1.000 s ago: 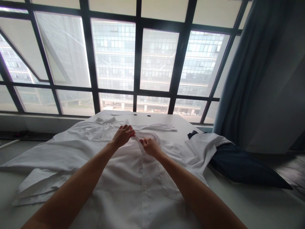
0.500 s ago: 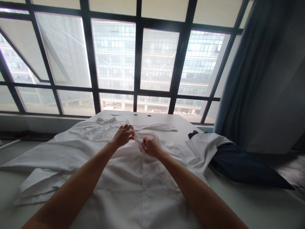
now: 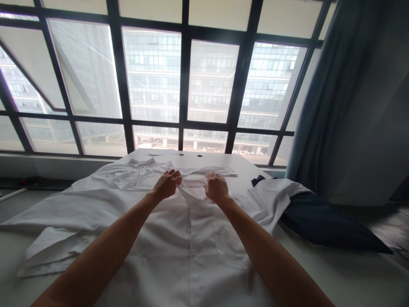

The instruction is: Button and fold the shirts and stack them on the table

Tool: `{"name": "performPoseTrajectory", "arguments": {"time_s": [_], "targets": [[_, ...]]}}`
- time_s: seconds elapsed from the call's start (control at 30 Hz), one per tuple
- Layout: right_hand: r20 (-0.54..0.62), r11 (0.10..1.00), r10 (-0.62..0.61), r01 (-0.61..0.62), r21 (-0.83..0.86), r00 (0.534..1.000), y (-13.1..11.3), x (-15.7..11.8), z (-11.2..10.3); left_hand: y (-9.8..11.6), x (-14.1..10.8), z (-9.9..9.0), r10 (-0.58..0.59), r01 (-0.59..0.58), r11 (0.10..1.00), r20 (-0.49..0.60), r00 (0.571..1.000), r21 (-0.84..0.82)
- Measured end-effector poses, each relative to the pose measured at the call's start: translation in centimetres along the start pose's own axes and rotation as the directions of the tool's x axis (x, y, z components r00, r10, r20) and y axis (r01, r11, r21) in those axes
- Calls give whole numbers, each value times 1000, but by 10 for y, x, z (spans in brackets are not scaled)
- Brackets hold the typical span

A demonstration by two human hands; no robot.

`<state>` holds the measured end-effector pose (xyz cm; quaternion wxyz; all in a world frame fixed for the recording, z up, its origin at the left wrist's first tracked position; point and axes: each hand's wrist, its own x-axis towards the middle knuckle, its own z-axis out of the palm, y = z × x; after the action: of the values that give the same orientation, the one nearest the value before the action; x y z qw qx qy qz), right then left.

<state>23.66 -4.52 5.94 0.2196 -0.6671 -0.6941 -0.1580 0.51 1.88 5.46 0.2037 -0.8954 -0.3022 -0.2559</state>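
Between the two hands on my head feed, a white cotton button-front shirt [image 3: 166, 238] lies front-up, its opening lifted into a small triangular flap [image 3: 191, 192] just below the grip. The left hand [image 3: 167, 185] has its fingers curled over the upper edge of that opening and seems to be pinching the cloth. The right hand [image 3: 217, 188] stands a short way apart, its fingertips [image 3: 209, 175] on the far edge, but I cannot tell from here whether it is pinching.

My main worry is the smooth, thin cloth: it could slip from a light pinch, and uneven pulling could crease the front or drag the shirt out of place.

Above the grip lie the pointed white shirt collar [image 3: 143, 162] and a long, narrow white sleeve [image 3: 217, 172]. Below the right hand is a flat white breast pocket [image 3: 230, 251], with a small round white button [image 3: 193, 251] nearer the middle. Beyond the right hand, a dark navy fabric bundle [image 3: 329, 226] lies beneath the shirt's edge, beside the white table [image 3: 204, 157].
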Motion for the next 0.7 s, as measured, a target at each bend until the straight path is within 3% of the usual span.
{"name": "performPoseTrajectory", "arguments": {"time_s": [0.13,0.23,0.33,0.43,0.57,0.7], "targets": [[138,953,177,-205,224,974,26,8,16,-1,-1,0,-2,1,992,-7,1000,-123],[249,832,146,-255,493,958,38,13,24,9,2,3,-44,39,986,-30,999,-164],[297,626,81,-280,728,952,41,15,25,22,7,10,-126,119,966,-16,992,-230],[361,382,45,-350,855,932,43,16,23,27,11,16,-239,242,918,48,970,-315],[486,95,-40,-481,872,873,53,15,19,22,10,18,-240,255,891,86,967,-376],[534,-65,-112,-542,838,838,64,10,16,17,8,19,-261,256,884,42,965,-390]]}}
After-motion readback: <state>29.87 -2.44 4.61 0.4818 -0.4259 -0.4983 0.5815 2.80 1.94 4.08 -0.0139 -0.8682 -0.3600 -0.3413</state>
